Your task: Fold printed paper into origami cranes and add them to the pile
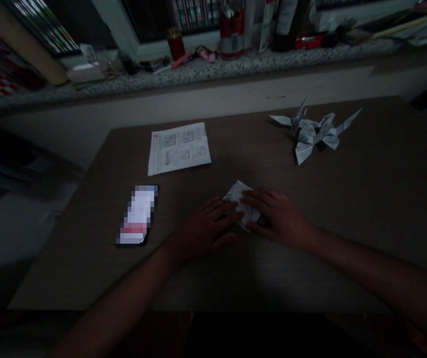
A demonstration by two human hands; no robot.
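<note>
A small folded piece of printed paper (240, 188) lies flat on the dark wooden table (228, 278), one corner pointing away from me. My left hand (208, 226) rests with its fingers stretched over the paper's left side. From the right, my right hand (276, 214) lays its spread fingers across the other side. Both hands press down flat and partly hide the paper, so its lower folds are hard to make out.
Folded paper cranes (316, 136) stand at the table's back right. A printed sheet (179, 149) lies at the back left, with a lit phone (138, 216) nearer me. Behind the table, a granite windowsill (198, 72) holds a red can (232, 30), a jar (176, 44) and bottles.
</note>
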